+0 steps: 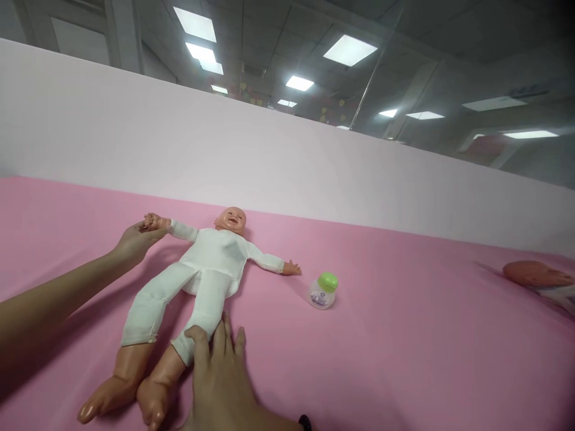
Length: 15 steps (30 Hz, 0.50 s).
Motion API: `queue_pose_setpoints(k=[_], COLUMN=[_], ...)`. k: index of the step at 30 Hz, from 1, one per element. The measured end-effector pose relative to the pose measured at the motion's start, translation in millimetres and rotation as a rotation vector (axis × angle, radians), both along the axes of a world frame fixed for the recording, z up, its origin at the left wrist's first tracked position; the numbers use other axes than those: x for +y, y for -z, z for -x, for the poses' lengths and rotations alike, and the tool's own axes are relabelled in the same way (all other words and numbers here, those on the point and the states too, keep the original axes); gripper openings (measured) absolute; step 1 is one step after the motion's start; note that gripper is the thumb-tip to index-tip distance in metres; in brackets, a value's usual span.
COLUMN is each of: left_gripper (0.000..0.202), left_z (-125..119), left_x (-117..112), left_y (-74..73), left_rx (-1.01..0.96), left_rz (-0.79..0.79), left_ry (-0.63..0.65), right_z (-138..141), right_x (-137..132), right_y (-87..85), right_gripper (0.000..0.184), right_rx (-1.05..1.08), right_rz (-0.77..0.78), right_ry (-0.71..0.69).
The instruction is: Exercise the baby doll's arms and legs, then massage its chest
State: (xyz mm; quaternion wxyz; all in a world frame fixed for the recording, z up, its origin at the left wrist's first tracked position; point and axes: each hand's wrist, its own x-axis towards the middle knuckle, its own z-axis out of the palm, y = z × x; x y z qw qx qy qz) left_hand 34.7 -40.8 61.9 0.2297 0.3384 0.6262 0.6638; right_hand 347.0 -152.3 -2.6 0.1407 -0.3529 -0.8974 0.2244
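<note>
A baby doll (215, 257) lies on its back on a pink sheet (381, 353), arms out wide, its feet toward the person leaning over it. The person's left hand (135, 244) comes in from the side, its fingers (146, 226) curled with the thumb around the doll's outstretched hand (155, 222), pinching it lightly. The right hand (220, 383) lies palm down by the doll's lower leg (164, 374), fingers (220, 338) spread, the nearest one crossing the cuff of the white sleepsuit (155, 305) while the others rest on the sheet.

The doll looks light. Its body seems soft under the suit, while the bare limbs look like smooth, fairly stiff vinyl that could slip a little in the grip. The trunk, supported beneath the back and head, looks like the surest place to hold it, though the arms and legs also offer easy purchase.

A small bottle (322, 292) with a green cap stands on the sheet just beyond the doll's other hand. At the far right, a rounded peach-coloured object (536, 273) is cut off by the view; I can't tell what it is.
</note>
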Motion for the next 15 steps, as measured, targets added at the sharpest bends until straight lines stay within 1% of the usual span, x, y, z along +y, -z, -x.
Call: queue_pose_setpoints(k=[2, 3, 5, 7, 8, 9, 11, 12, 13, 15], left_gripper=[0.046, 0.048, 0.049, 0.048, 0.047, 0.045, 0.041, 0.039, 0.036, 0.032], left_z=[-10, -14, -23, -35, -41, -48, -63, -69, -74, -80], left_x=[7, 11, 20, 29, 32, 35, 37, 36, 35, 31], left_y=[-0.6, -0.3, 0.9, 2.6, 3.6, 4.7, 7.3, 8.9, 10.6, 14.1], left_rx=[-0.062, -0.074, -0.098, -0.074, -0.042, 0.009, 0.169, 0.28, 0.405, 0.634], left_rz=[-0.052, -0.11, -0.216, -0.293, -0.335, -0.37, -0.406, -0.398, -0.381, -0.348], left_ry=[0.006, 0.018, 0.04, 0.082, 0.108, 0.141, 0.238, 0.297, 0.356, 0.443], right_z=[-2, -5, -13, -23, -28, -31, -34, -34, -31, -24], right_x=[0, -1, -3, -3, 0, 5, 24, 37, 51, 76], right_y=[4.7, 6.9, 7.0, -2.8, -11.9, -23.1, -47.3, -57.8, -66.1, -74.6], right_gripper=[0.109, 0.097, 0.071, 0.054, 0.05, 0.05, 0.046, 0.044, 0.041, 0.037], right_rx=[0.076, 0.145, 0.327, 0.477, 0.518, 0.527, 0.517, 0.487, 0.448, 0.334], right_rz=[0.001, -0.034, -0.172, -0.325, -0.377, -0.389, -0.357, -0.306, -0.247, -0.13], right_ry=[-0.017, -0.039, -0.081, -0.081, -0.062, -0.032, -0.001, -0.008, -0.032, -0.118])
